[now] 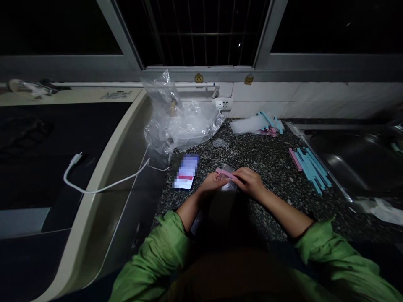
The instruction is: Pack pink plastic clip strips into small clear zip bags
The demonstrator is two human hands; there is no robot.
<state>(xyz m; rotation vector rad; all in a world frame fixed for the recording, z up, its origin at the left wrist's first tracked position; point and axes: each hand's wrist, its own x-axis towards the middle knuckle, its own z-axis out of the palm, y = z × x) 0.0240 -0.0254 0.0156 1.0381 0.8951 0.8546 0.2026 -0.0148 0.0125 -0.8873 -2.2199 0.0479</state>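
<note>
Pink strip bridging left hand and right hand

At the wearer's twelve o'clock, both hands' fingers are pinching the pink strip. A phone is glowing at its nine o'clock; blue strips are lying at three.

Left hand, right hand hold pink strip; phone nearby.

Strips beside sink, phone left of left hand, bag behind
</note>
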